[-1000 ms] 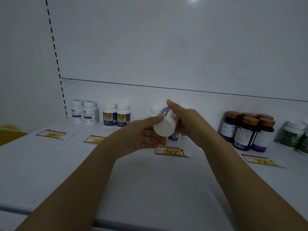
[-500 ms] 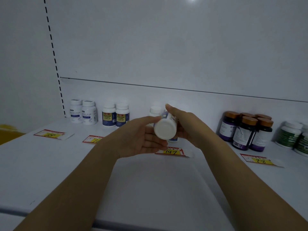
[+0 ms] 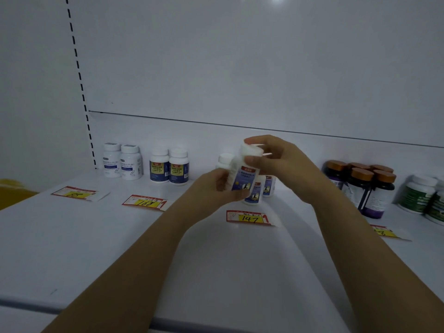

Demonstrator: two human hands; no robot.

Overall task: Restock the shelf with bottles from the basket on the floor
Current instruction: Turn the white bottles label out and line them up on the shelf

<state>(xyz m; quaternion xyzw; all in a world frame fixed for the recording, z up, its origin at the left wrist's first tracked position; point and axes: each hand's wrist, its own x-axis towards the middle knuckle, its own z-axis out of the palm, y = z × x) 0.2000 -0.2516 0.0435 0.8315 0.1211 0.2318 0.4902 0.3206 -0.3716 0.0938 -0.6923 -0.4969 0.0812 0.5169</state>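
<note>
Bottle (image 3: pixel 243 175) gripped in both hands above shelf (image 3: pixel 108 248)

Held nearly upright, white cap up, blue label toward the camera, over the middle of the shelf nearer its back edge. Clasped round the lower body by curled fingers of left hand (image 3: pixel 209 188); pinched at the cap by thumb and fingers of right hand (image 3: pixel 286 164). Just in front of matching bottles (image 3: pixel 255 192) standing behind price tag (image 3: pixel 248 217) marked 147. Along the back edge: 2 white bottles (image 3: pixel 122 162) and 2 blue-labelled bottles (image 3: pixel 169 168) toward the left, brown-capped bottles (image 3: pixel 362 188) and green-labelled bottles (image 3: pixel 419 195) toward the right corner.
</note>
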